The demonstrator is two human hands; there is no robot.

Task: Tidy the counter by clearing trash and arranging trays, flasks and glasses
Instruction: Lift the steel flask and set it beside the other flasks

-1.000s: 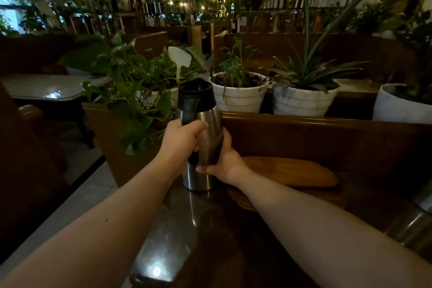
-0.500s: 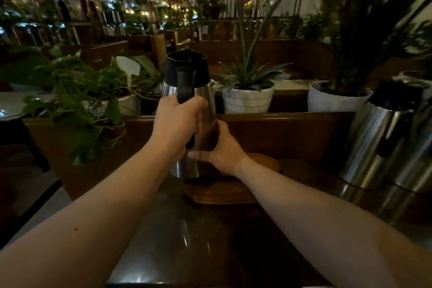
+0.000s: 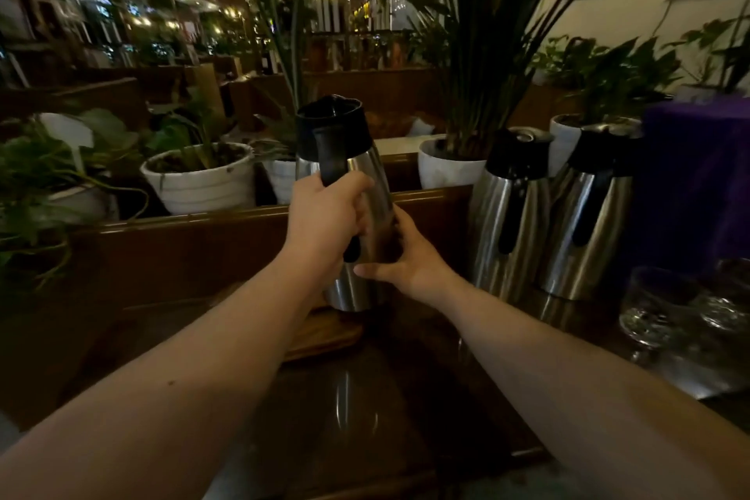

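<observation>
A steel flask (image 3: 367, 183) with a black lid and black handle is held above the dark counter, near a wooden tray (image 3: 324, 335). My left hand (image 3: 324, 219) is closed around its handle. My right hand (image 3: 410, 262) presses against the flask's lower right side. Two more steel flasks (image 3: 507, 215) (image 3: 584, 223) stand upright on the counter to the right. Clear glasses (image 3: 653, 313) stand at the far right.
A wooden ledge (image 3: 182, 223) runs behind the counter with white plant pots (image 3: 203, 183) (image 3: 446, 170) and leafy plants on it. A purple block (image 3: 698, 183) stands behind the glasses at the right edge.
The flask has moved to the right along the counter, still in both hands. The view has swung right, bringing the two other flasks and the glasses into view.
</observation>
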